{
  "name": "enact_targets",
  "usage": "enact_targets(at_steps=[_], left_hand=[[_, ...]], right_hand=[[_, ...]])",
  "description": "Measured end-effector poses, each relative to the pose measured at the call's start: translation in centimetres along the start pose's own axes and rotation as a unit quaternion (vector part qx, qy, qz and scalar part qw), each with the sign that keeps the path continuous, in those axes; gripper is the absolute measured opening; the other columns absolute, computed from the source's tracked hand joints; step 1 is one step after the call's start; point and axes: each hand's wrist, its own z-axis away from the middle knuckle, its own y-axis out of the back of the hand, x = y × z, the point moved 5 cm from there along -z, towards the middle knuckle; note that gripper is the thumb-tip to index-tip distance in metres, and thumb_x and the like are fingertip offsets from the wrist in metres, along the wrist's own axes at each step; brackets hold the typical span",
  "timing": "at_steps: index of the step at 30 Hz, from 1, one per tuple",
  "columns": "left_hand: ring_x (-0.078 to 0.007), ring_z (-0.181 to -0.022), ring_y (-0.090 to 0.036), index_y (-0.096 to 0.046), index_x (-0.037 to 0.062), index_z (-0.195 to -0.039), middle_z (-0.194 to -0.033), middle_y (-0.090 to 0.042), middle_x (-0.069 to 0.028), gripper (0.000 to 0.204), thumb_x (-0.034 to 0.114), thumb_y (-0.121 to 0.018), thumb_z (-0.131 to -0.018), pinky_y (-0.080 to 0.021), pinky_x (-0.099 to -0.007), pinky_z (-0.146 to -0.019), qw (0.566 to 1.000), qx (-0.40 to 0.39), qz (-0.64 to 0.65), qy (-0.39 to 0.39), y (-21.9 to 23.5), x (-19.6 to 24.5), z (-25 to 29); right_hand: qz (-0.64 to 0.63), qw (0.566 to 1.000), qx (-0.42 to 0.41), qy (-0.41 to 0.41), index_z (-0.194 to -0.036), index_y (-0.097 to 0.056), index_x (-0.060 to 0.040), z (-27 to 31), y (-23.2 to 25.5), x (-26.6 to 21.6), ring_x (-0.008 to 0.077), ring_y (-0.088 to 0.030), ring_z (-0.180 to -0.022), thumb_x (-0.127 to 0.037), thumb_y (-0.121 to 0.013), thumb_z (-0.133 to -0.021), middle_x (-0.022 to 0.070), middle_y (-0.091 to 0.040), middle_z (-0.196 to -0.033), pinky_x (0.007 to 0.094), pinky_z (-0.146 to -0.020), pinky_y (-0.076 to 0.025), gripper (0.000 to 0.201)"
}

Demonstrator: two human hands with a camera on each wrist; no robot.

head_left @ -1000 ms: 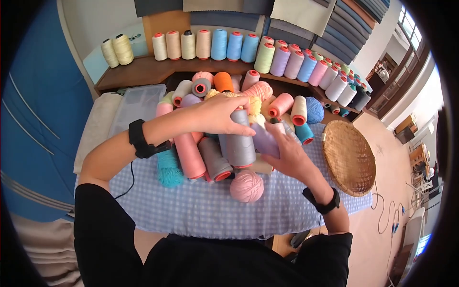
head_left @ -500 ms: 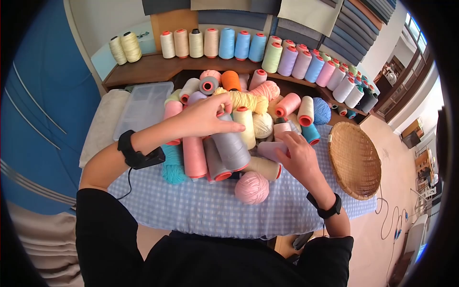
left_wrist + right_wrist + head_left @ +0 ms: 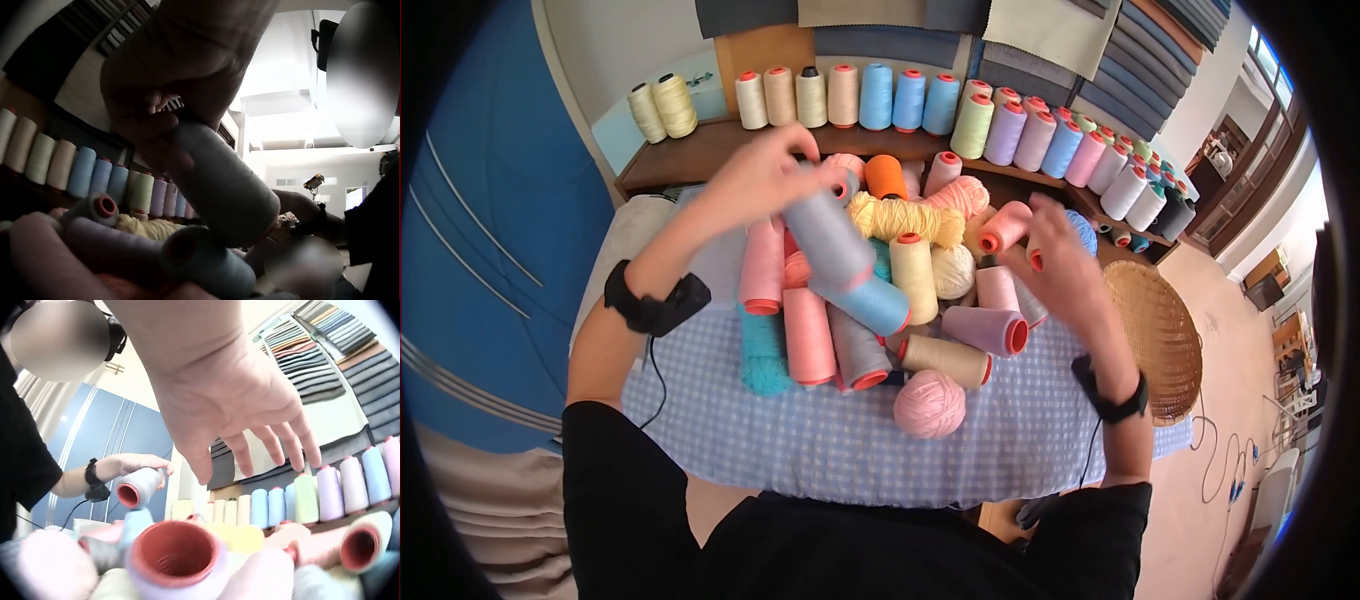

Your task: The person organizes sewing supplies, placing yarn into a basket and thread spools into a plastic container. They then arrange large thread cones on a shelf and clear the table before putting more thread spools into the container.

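Note:
The left hand (image 3: 765,180) grips the top of a grey thread cone (image 3: 830,238), held tilted above the left part of the pile, over a blue cone (image 3: 870,303). In the left wrist view, fingers wrap the narrow end of the grey cone (image 3: 222,181). The right hand (image 3: 1062,262) is raised over the pile's right side, blurred in the head view; the right wrist view shows this hand (image 3: 234,400) with fingers spread and nothing held. Below it lie a lilac cone (image 3: 983,330) and a pale pink cone (image 3: 997,289).
A pink yarn ball (image 3: 930,404) lies at the front on the checked cloth (image 3: 820,450). A wicker basket (image 3: 1160,345) is at the right, partly behind the right arm. Cones stand along the brown shelf (image 3: 690,158) behind, and a clear plastic box (image 3: 712,262) is at the left.
The left hand has lifted the grey cone up and left, uncovering the blue cone. The right hand has let go of the lilac cone and moved up and right.

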Motion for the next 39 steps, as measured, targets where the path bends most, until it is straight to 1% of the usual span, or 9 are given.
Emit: enact_targets(at_steps=[3, 6, 10, 13, 17, 20, 26, 31, 39], left_hand=[[-0.0114, -0.044, -0.048, -0.051, 0.0056, -0.093, -0.067, -0.055, -0.0031, 0.041, 0.037, -0.071, -0.076, -0.041, -0.0262, -0.041, 0.988, 0.110, 0.087, 0.060, 3.4, -2.2, -2.8], [-0.0210, -0.059, -0.055, -0.054, 0.0061, -0.093, -0.072, -0.053, -0.0094, 0.039, 0.035, -0.071, -0.074, -0.047, -0.0336, -0.056, 0.940, 0.255, -0.224, -0.036, 4.5, -7.0, -4.8], [-0.0336, -0.088, -0.055, -0.051, 0.0077, -0.092, -0.092, -0.052, -0.0156, 0.037, 0.023, -0.073, -0.067, -0.045, -0.0415, -0.074, 0.957, 0.189, -0.212, 0.054, 1.5, -10.2, -4.4], [-0.0383, -0.091, -0.055, -0.050, 0.0072, -0.092, -0.095, -0.051, -0.0178, 0.031, 0.016, -0.070, -0.069, -0.046, -0.0445, -0.076, 0.962, 0.089, -0.255, 0.032, 0.4, -12.7, -4.7], [-0.0383, -0.103, -0.052, -0.053, 0.0082, -0.105, -0.108, -0.052, -0.0191, 0.041, 0.022, -0.070, -0.071, -0.046, -0.0447, -0.084, 0.965, 0.091, -0.243, 0.032, 2.1, -15.3, -7.6], [-0.0376, -0.102, -0.053, -0.052, 0.0084, -0.112, -0.104, -0.055, -0.0200, 0.048, 0.023, -0.071, -0.070, -0.044, -0.0416, -0.088, 0.922, 0.242, -0.303, -0.005, 4.9, -14.3, -10.5], [-0.0390, -0.118, -0.044, -0.048, 0.0095, -0.126, -0.123, -0.052, -0.0203, 0.070, 0.041, -0.071, -0.068, -0.042, -0.0449, -0.093, 0.931, 0.206, -0.290, 0.083, 8.1, -16.0, -17.8], [-0.0330, -0.109, -0.052, -0.064, 0.0059, -0.101, -0.109, -0.061, -0.0197, 0.062, 0.054, -0.069, -0.063, -0.043, -0.0363, -0.091, 0.959, 0.146, -0.205, 0.131, 7.7, -19.0, -19.1], [-0.0315, -0.099, -0.055, -0.064, 0.0047, -0.085, -0.089, -0.061, -0.0157, 0.059, 0.058, -0.070, -0.059, -0.047, -0.0369, -0.083, 0.938, 0.189, -0.251, 0.144, 8.8, -18.1, -14.8]], right_hand=[[0.062, 0.995, 0.018, -0.076, -0.117, -0.053, -0.0060, -5.4, 0.2, 3.2, 0.0371, -0.049, -0.113, -0.030, -0.066, -0.078, 0.0198, -0.046, -0.126, 0.0411, -0.092, -0.043, 0.048], [0.100, 0.988, 0.042, -0.113, -0.122, -0.051, -0.0081, -11.0, -2.0, 7.0, 0.0362, -0.048, -0.113, -0.041, -0.063, -0.079, 0.0188, -0.047, -0.126, 0.0423, -0.093, -0.043, 0.056], [0.136, 0.976, 0.006, -0.173, -0.125, -0.047, -0.0099, -17.3, -5.6, 9.5, 0.0361, -0.051, -0.112, -0.065, -0.059, -0.070, 0.0187, -0.047, -0.124, 0.0492, -0.089, -0.043, 0.079], [0.136, 0.955, -0.032, -0.260, -0.126, -0.048, -0.0101, -19.0, -6.0, 9.0, 0.0311, -0.052, -0.113, -0.074, -0.055, -0.067, 0.0178, -0.048, -0.125, 0.0423, -0.090, -0.045, 0.087], [0.111, 0.942, -0.067, -0.309, -0.126, -0.051, -0.0106, -19.6, -6.4, 9.0, 0.0291, -0.051, -0.115, -0.076, -0.056, -0.063, 0.0177, -0.048, -0.125, 0.0374, -0.091, -0.045, 0.091], [0.116, 0.938, -0.088, -0.313, -0.125, -0.053, -0.0104, -19.7, -6.2, 8.7, 0.0293, -0.050, -0.116, -0.076, -0.057, -0.063, 0.0181, -0.046, -0.127, 0.0369, -0.091, -0.045, 0.090], [0.127, 0.942, -0.085, -0.300, -0.126, -0.051, -0.0098, -19.6, -7.0, 10.2, 0.0309, -0.046, -0.121, -0.072, -0.061, -0.063, 0.0217, -0.037, -0.136, 0.0370, -0.095, -0.042, 0.089], [0.081, 0.979, -0.064, -0.173, -0.105, -0.065, -0.0073, -17.1, -5.9, 9.6, 0.0351, -0.049, -0.112, -0.056, -0.067, -0.064, 0.0243, -0.047, -0.123, 0.0412, -0.093, -0.042, 0.063], [0.068, 0.986, 0.031, -0.151, -0.108, -0.062, -0.0089, -7.9, -1.6, 8.3, 0.0348, -0.058, -0.094, -0.044, -0.074, -0.066, 0.0181, -0.049, -0.113, 0.0409, -0.080, -0.049, 0.056]])
